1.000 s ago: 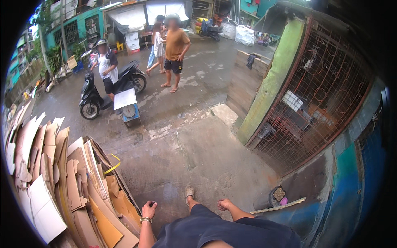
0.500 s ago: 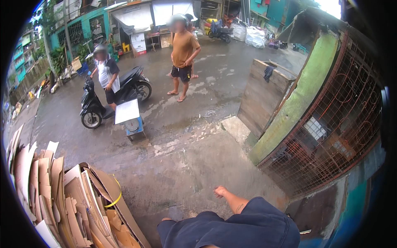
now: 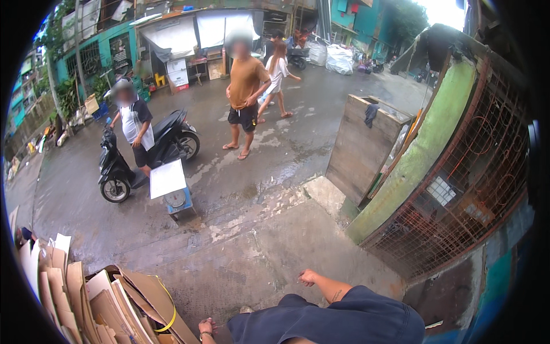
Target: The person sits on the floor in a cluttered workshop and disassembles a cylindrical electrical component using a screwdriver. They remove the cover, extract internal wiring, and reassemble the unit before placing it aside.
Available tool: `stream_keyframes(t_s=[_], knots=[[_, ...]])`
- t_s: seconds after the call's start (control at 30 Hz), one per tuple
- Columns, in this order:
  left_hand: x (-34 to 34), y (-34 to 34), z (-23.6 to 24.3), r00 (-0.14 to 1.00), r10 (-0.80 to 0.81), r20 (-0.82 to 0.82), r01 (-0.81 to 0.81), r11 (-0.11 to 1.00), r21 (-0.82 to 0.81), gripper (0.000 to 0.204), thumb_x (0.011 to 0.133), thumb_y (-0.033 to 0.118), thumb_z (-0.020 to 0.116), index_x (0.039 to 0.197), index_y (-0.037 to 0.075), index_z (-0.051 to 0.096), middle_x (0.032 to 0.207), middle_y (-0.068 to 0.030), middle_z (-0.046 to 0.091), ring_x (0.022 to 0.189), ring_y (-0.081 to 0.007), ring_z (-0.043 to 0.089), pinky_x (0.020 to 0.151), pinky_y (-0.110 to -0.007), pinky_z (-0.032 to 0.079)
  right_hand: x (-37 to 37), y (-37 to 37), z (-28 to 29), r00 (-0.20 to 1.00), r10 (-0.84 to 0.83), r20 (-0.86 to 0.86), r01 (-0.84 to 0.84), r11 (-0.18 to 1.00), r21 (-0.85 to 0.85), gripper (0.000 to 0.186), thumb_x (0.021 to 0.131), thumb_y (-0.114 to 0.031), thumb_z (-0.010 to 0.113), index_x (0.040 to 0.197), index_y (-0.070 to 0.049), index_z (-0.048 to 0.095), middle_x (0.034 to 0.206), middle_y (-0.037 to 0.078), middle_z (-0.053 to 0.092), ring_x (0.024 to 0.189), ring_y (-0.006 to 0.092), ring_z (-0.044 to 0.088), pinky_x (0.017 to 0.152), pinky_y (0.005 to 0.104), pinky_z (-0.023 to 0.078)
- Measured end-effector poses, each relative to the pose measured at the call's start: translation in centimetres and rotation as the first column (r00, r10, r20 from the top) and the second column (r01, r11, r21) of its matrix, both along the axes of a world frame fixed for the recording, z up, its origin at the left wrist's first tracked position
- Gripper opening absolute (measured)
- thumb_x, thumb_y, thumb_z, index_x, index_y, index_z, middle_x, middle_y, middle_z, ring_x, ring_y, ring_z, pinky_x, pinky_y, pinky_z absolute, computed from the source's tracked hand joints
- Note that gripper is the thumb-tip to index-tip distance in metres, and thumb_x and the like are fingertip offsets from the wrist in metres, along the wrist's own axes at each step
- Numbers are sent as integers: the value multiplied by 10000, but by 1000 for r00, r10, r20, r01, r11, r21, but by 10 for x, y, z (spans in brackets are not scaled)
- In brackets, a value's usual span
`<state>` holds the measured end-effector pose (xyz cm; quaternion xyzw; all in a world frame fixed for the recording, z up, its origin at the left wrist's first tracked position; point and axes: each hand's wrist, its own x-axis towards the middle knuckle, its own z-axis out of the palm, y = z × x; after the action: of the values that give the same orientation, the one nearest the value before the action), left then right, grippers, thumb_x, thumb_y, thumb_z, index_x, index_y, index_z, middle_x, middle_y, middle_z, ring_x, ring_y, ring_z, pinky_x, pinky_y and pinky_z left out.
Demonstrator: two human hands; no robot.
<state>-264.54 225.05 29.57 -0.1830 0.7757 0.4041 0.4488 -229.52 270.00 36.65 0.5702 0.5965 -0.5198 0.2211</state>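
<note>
My right hand hangs ahead of my dark blue shirt, over the concrete floor. Its fingers are loosely curled in, and nothing shows in them. Low in the head view, my left hand hangs just right of a bundle of flattened cardboard. Its fingers are slightly apart and hold nothing visible; a band circles that wrist. A yellow strap runs around the cardboard bundle. Neither hand appears to touch anything.
A blue platform scale with a white top stands ahead. Beyond it, a person sits astride a black scooter; another in a brown shirt stands nearby. A wooden box and wire-mesh gate border the right.
My left hand has come into fuller view beside the cardboard. My right hand stays forward. A person in white has emerged from behind the brown-shirted person, moving right.
</note>
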Motion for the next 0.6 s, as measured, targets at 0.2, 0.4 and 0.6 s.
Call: stream_keyframes(t_s=[0.2,0.4,0.6], knots=[[-53,22,5,1000,24,-19,-24,999,-29,360,976,193,579,1304,55,520,892,-104,660,645,-266,652,490,-454,521,9,64,-8,995,-94,22,94,996,8,420,930,-253,597,1331,-131,564,992,51,697,815,223,704,635,374,570],[-41,64,20,994,70,-89,-89,967,-237,204,923,194,667,1029,24,702,794,-47,688,600,-184,630,573,-356,548,16,140,-13,970,-240,-35,238,969,-61,408,905,-109,615,1304,-40,564,937,123,693,741,268,706,631,415,591],[36,141,10,944,307,-118,-329,895,-301,221,910,198,685,1016,5,706,808,-70,695,644,-192,656,566,-342,551,-12,318,-51,997,-36,-64,33,998,-46,414,915,-97,578,1325,-49,540,947,106,690,732,270,711,641,410,597]])
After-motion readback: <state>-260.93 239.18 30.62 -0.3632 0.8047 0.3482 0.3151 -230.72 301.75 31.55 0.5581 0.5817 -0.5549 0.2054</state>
